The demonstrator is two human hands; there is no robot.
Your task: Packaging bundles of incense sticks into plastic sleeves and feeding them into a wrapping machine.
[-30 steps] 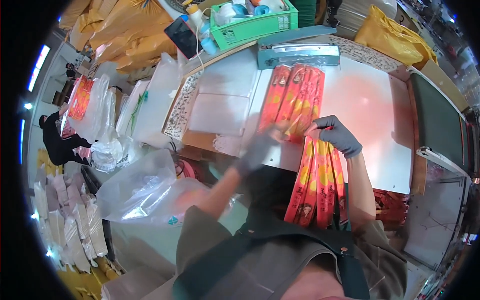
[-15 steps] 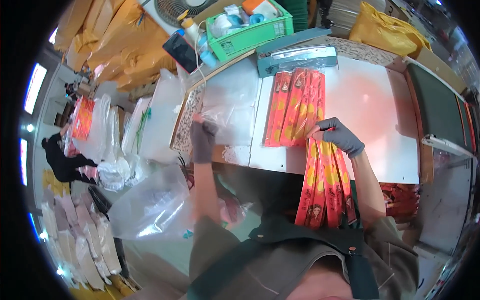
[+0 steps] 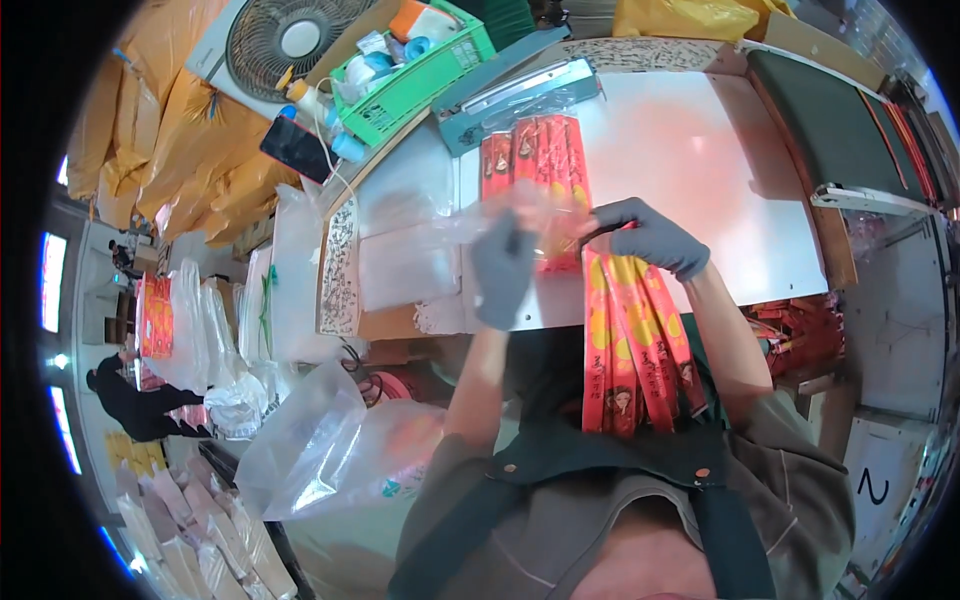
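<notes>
From the clear bag stack [image 3: 408, 275], left hand [image 3: 503, 265] has swung rightward, pinching blurred clear film [image 3: 545, 212] | flat red packets [image 3: 548, 150] on white worktop [image 3: 700, 150], partly behind film | right hand [image 3: 655, 240], closed on top ends of fanned red-and-yellow strips [image 3: 635, 345], hanging before apron [image 3: 600, 462]

Lettering [image 3: 656, 376] on packets [image 3: 637, 330] (numeral [image 3: 873, 487] on panel [image 3: 888, 520])

Glare spots the white tabletop [image 3: 700, 200] (straight edges bend), the left hand [image 3: 503, 265] blurred.
</notes>
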